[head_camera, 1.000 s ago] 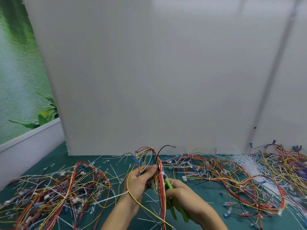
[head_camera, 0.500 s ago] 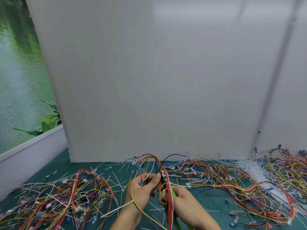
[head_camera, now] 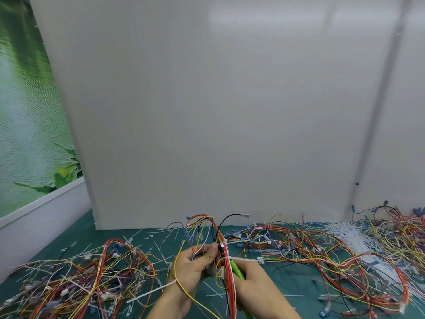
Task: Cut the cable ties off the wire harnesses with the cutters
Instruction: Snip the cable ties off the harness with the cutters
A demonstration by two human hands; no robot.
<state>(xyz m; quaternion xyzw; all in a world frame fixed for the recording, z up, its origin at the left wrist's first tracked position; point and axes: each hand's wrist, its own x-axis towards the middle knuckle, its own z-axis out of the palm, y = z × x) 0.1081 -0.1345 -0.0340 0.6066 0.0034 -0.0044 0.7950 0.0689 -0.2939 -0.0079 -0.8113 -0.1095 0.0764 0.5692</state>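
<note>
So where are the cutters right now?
Bottom centre of the head view: the green-handled cutters sit in the right hand, tucked against the red wire harness that the left hand holds.

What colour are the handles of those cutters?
The cutters have bright green handles, seen in the head view, gripped in the right hand.

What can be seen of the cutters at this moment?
Only the bright green handles of the cutters show, smooth and plastic-looking. The right hand grips them; one stretch sticks out above the fist, pointing up into the wire harness, and a green tip emerges near the frame's bottom edge. The blades are hidden behind its red wires, so whether they are open cannot be told. The left hand holds the harness.
</note>
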